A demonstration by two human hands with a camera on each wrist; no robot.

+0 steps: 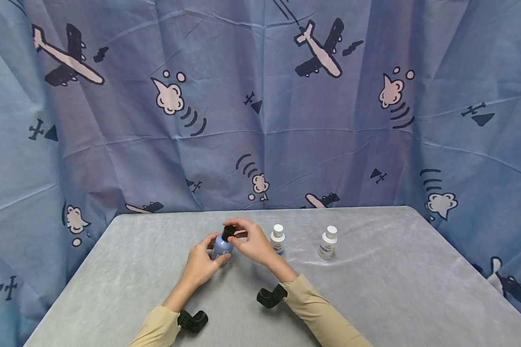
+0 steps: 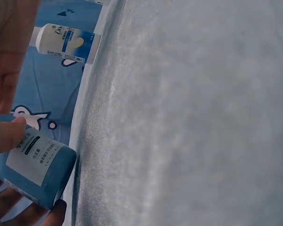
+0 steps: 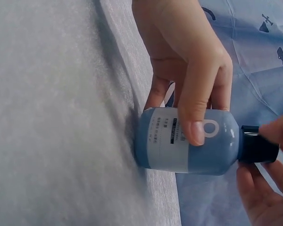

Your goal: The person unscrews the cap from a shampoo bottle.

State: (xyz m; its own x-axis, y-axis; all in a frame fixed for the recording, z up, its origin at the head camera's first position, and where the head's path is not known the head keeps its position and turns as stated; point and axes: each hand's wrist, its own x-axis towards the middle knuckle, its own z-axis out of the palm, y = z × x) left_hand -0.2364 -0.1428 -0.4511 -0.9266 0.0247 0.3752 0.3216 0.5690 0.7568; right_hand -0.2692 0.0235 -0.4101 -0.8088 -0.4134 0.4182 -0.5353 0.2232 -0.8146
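A blue bottle (image 1: 222, 246) with a black cap (image 1: 228, 232) and a white label stands at the middle left of the table. My left hand (image 1: 200, 261) grips its body, thumb across the label side, as the right wrist view shows on the bottle (image 3: 212, 155). With thumb and fingers my right hand (image 1: 253, 243) pinches the black cap (image 3: 257, 145) at the top. In the left wrist view the bottle (image 2: 49, 165) shows its printed label, while its cap is out of sight.
Two white bottles with white caps stand to the right, a nearer one (image 1: 277, 239) beside my right hand and another (image 1: 327, 243) farther right. A grey cloth covers the table (image 1: 395, 289). Behind it hangs a blue curtain (image 1: 217, 159) with airplane prints.
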